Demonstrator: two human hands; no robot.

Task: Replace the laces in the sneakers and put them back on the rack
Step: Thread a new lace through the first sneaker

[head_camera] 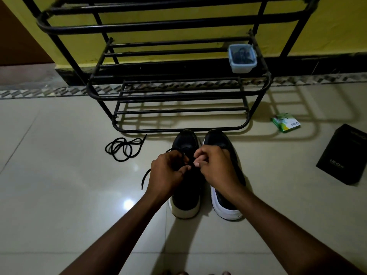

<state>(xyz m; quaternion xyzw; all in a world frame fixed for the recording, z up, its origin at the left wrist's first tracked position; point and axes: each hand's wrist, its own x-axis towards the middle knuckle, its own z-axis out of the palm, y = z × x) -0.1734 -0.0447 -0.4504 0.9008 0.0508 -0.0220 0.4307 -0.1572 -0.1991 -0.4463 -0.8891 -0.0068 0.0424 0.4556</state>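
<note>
Two black fabric sneakers with thick white soles stand side by side on the glossy pale tiled floor (59, 175), toes just short of the lowest bar of the black metal tube rack (178, 96). Both hands meet over the left sneaker (186, 203); the right sneaker (226, 207) stands just beside it. The left hand (168, 173) has its fingers curled, pinching a thin black shoelace (144, 180) whose free end trails onto the tiles at the left. The right hand (216, 167) is curled too, thumb and forefinger nipping the same lace (its run across the dark upper is hard to trace). A second black lace (124, 148) lies coiled on the floor left of the shoes. A clear plastic tub (242, 64) with dark contents sits on a rack shelf. A green packet (286, 123) and a black cardboard box (343, 155) lie to the right.
</note>
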